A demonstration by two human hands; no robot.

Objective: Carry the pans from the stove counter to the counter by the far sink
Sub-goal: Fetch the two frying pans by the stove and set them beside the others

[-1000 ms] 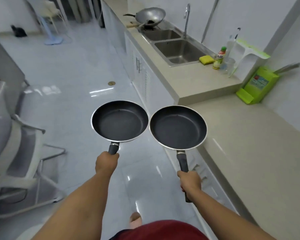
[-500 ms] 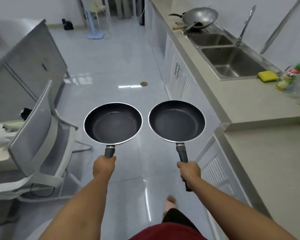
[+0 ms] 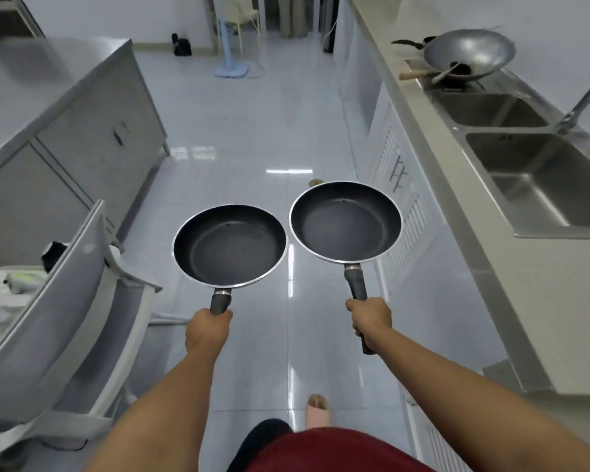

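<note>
Black nonstick pans ride level over the floor: left hand (image 3: 207,330) grips the left pan (image 3: 230,245), right hand (image 3: 369,318) grips the right pan (image 3: 345,221), rims seemingly just apart.

Matt black-coated pans (image 3: 230,245) with shiny metal rims; glossy tiled floor (image 3: 252,137); brushed steel sink (image 3: 539,178).

Double sink (image 3: 539,158) and wok (image 3: 470,54) nearer; right pan (image 3: 345,221) higher.

Open tiled floor (image 3: 252,137) runs straight ahead between the steel cabinet (image 3: 92,131) and chair (image 3: 69,321) on the left and the table (image 3: 542,301) on the right. A fan base (image 3: 231,70) stands at the far end.
</note>
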